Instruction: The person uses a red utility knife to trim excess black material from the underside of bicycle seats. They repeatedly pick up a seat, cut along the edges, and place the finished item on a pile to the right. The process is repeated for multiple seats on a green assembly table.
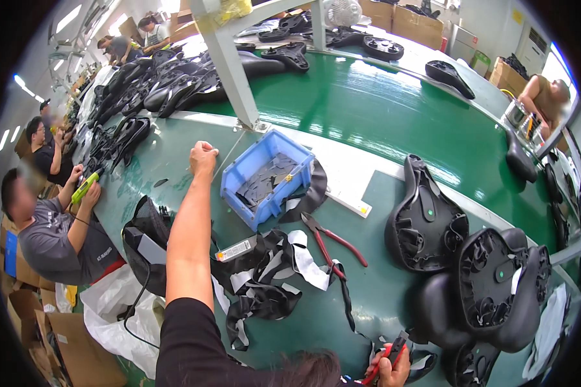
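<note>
My left arm reaches far out over the green table, and my left hand [203, 157] is closed with fingertips pressed together. What it pinches, if anything, is too small to name. Beside it stands a blue plastic bin [255, 169] with thin dark scraps inside. At the lower edge my right hand [394, 370] is closed around a red-handled hand tool [397, 347] with a dark head. Red-handled pincers [334, 247] lie on the table near the bin. Black and white trimmed strips [265, 284] lie tangled between my arms.
Black bicycle saddles [426, 213] lie upside down at the right, several stacked nearer me. A green conveyor belt [368, 97] runs beyond a white post [229, 71]. More saddles are heaped at the far left. A co-worker [64, 232] at the left holds a yellow-green tool [85, 187].
</note>
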### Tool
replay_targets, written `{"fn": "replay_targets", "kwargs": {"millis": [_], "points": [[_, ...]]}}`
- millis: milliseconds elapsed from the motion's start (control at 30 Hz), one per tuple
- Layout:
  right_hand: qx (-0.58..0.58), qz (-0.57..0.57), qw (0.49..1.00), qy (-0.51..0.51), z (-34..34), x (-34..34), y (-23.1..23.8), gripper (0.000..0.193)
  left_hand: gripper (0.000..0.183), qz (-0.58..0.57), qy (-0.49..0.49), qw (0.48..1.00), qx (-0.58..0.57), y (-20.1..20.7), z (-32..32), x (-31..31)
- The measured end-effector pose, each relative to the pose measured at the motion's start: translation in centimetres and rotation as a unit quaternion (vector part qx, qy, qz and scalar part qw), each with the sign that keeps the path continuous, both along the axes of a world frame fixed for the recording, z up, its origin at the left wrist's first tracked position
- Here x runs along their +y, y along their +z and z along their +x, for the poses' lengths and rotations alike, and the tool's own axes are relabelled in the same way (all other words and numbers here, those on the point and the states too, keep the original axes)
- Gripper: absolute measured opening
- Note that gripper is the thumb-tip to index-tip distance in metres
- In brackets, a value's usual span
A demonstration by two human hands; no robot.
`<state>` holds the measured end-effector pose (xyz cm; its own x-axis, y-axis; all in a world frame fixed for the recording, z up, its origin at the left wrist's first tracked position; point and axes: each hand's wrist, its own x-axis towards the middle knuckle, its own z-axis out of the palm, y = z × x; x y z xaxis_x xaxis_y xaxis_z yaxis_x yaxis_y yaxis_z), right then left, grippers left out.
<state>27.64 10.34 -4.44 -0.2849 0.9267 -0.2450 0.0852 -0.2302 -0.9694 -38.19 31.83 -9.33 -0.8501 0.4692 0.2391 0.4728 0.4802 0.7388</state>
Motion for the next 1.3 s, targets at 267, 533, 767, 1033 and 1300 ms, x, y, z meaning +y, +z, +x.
{"fn": "replay_targets", "kwargs": {"millis": [267, 533, 767, 1033, 1300], "points": [[-0.037, -0.009, 0.999, 0.001, -0.5, 1.1, 1.4, 0.032, 0.013, 0.197, -0.143, 0.97, -0.009, 6.5, 6.1, -1.1], [-0.151, -0.04, 0.972, 0.175, 1.2, -0.2, 5.1, 0.045, 0.017, 0.11, -0.191, 0.955, 0.199, 11.1, 16.9, -9.0], [-0.093, 0.02, 0.994, -0.054, 8.6, -5.1, 8.3, 0.038, 0.018, 0.085, -0.507, 0.855, 0.069, 12.6, 37.4, -13.2], [-0.093, -0.053, 0.994, -0.017, 5.6, -7.9, 3.7, 0.043, 0.027, -0.152, -0.757, 0.63, 0.086, 8.9, 46.6, -22.3], [-0.001, 0.134, 0.985, 0.109, 5.7, 3.5, 12.3, 0.04, 0.026, -0.258, -0.669, 0.696, -0.018, 18.3, 37.2, -22.6]]}}
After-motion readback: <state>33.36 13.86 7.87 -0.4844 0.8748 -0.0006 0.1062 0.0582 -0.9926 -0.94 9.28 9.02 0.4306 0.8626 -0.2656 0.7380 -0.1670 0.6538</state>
